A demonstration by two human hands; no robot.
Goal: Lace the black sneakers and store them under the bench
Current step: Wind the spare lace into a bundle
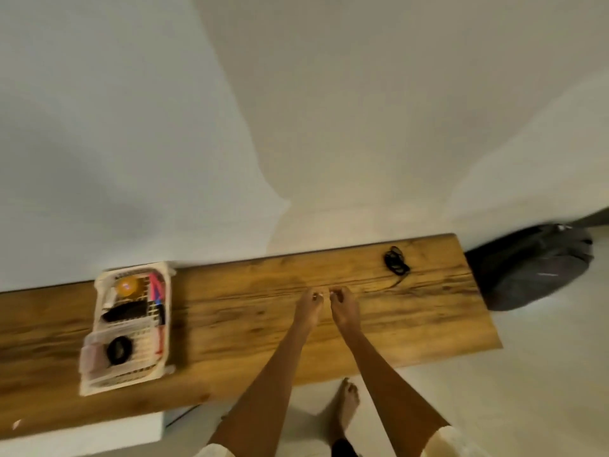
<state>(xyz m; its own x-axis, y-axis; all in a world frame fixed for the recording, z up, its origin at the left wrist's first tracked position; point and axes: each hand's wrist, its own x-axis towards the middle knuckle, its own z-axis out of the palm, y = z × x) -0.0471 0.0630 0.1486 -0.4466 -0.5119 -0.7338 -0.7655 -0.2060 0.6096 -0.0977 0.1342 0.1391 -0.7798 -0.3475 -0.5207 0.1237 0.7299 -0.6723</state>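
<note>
A view from above looks down on a long wooden desk [250, 328] set against a pale wall [296, 110]. Two bare forearms reach forward from the near edge, and both hands hover close together over the middle of the desk. The left hand [308, 306] and the right hand [344, 306] have their fingers curled inward with the fingertips nearly meeting, but the picture is too blurred to tell whether they pinch anything between them. Just beyond the right hand, toward the far edge of the desk, lies a small tangled bundle of black laces [396, 260], apart from both hands. The black sneakers themselves cannot be made out anywhere in the view. On the left part of the desk sits a white slotted basket [164, 344] holding an orange round object [127, 286], a dark hair clip, a black ring-shaped band [119, 349] and some pink and red items. On the floor at the far right, just past the end of the desk, rests a dark bag [534, 267]. One bare foot [346, 407] stands on the light floor [527, 390] near the desk's front edge.
</note>
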